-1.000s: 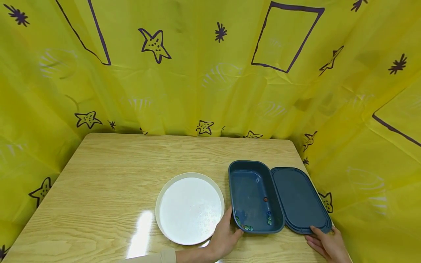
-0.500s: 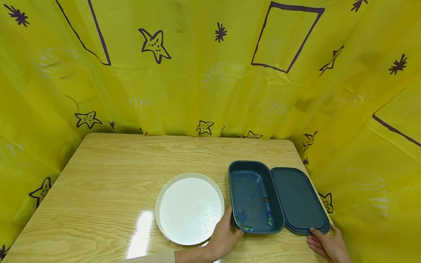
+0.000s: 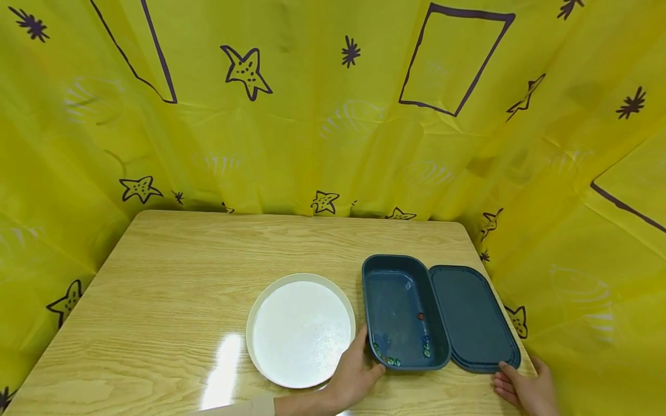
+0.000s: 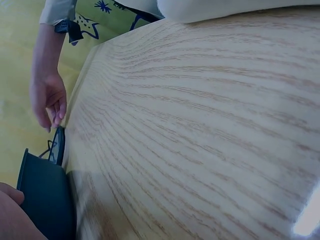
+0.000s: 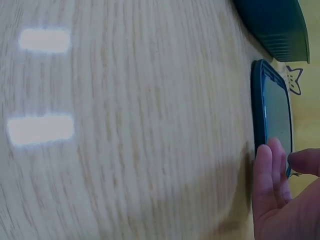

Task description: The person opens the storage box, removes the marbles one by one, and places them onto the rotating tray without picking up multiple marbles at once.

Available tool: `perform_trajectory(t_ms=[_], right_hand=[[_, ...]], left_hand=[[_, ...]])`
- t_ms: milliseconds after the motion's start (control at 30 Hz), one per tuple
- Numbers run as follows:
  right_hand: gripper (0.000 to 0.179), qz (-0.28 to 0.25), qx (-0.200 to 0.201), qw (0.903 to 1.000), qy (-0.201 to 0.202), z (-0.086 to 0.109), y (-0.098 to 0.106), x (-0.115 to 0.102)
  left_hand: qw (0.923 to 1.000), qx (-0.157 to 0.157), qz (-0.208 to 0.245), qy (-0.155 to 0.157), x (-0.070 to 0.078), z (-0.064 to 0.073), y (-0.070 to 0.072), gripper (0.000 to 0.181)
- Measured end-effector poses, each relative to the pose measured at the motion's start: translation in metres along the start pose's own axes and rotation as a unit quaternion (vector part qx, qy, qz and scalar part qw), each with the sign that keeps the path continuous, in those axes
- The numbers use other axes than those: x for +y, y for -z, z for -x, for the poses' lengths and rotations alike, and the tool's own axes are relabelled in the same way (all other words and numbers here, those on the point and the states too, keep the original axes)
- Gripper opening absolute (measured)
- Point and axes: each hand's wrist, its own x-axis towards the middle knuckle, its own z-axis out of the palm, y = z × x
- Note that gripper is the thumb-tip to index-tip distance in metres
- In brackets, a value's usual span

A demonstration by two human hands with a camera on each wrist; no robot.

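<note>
A dark blue-green plastic box (image 3: 392,297) stands uncovered on the table, with several small glassy marbles (image 3: 426,346) along its near and right sides. My left hand (image 3: 351,375) grips its near-left corner, thumb at the near rim and fingers along the left wall, partly hidden. Beside the box, the matching lid (image 3: 473,318) lies flat. At the lid's near-right corner is my right hand (image 3: 528,387), its thumb tip right at the edge. In the right wrist view, the fingers (image 5: 265,175) look straight and hold nothing, with the thumb spread from them.
A round white tray (image 3: 302,335) with a low cream rim stands left of the box, close to the left hand. The wooden table (image 3: 171,289) ends just right of the lid. Yellow patterned curtains (image 3: 312,144) hang behind and at the sides.
The lid's near end has swung slightly left, towards the box. My right hand has then shifted a little right and down, loosening from the lid's corner. The left hand and box stay put.
</note>
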Motion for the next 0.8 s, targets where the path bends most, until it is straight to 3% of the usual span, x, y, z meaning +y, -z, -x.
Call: perform_trajectory(t_ms=[100,233,300,467,533,733,800], right_hand=[[0.094,0.021,0.041,0.9985,0.031,0.003,-0.005,-0.005],[0.086,0.096,0.052,0.9918,0.067,0.011,-0.013,-0.014],[0.083,0.158,0.048,0.9827,0.085,0.017,-0.018,-0.018],[0.074,0.283,0.054,0.9477,0.138,0.031,-0.033,-0.024],[0.069,0.306,0.065,0.9368,0.156,0.035,-0.039,-0.025],[0.058,0.322,0.077,0.9238,0.193,0.043,-0.052,-0.027],[0.054,0.329,0.076,0.9155,0.219,0.045,-0.056,-0.027]], left_hand=[[0.9998,-0.005,0.018,-0.01,0.001,0.0,0.001,0.078],[0.9977,-0.018,0.065,-0.01,0.004,-0.001,0.003,0.078],[0.9968,-0.024,0.077,0.003,0.005,-0.001,0.004,0.078],[0.9964,-0.028,0.072,0.034,0.008,0.001,0.005,0.082],[0.9962,-0.029,0.075,0.036,0.009,0.001,0.006,0.082],[0.9956,-0.033,0.084,0.022,0.011,0.0,0.008,0.081],[0.9959,-0.033,0.083,0.014,0.012,0.0,0.01,0.079]])
